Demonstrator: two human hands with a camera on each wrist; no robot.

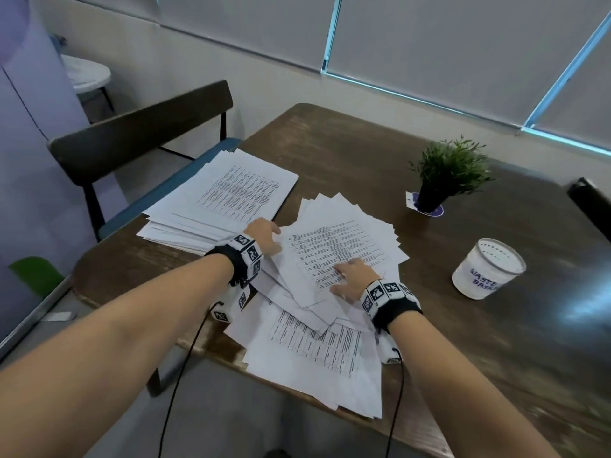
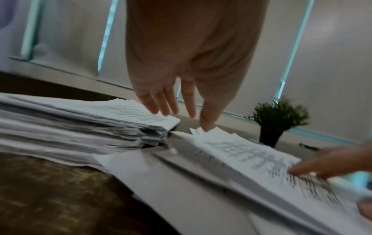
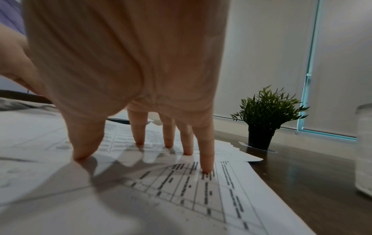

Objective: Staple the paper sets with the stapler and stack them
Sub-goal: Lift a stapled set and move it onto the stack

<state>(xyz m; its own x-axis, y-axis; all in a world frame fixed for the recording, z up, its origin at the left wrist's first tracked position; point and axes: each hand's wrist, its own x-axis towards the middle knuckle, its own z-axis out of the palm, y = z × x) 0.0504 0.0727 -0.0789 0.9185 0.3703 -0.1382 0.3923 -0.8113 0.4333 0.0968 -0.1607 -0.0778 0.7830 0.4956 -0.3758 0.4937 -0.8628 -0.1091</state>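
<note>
A thick stack of papers (image 1: 228, 196) is seen at the left of the wooden table (image 1: 363, 147), its long axis running from the near left edge toward the far right, printed lines facing up. Just to its right, the left hand (image 1: 264, 238) is held with fingers straight and loosely spread; in the left wrist view its thumb tip touches the far corner of the fanned sheets and nothing is gripped. The fanned pile of loose sheets (image 1: 344, 246) is spread at the table's middle, corners splayed outward toward the far right, with more sheets (image 1: 317, 361) overhanging the near table edge. The top sheet's long axis is angled from near right to far left. On it the right hand (image 1: 352, 277) is pressed flat, fingers (image 3: 207, 159) extended and splayed, tips down on the printed table; nothing is held. No stapler can be made out. Further right, a small potted plant (image 1: 446, 173) stands well apart from the papers, and a white cup (image 1: 486, 267) marked "waste basket" stands near the right.
</note>
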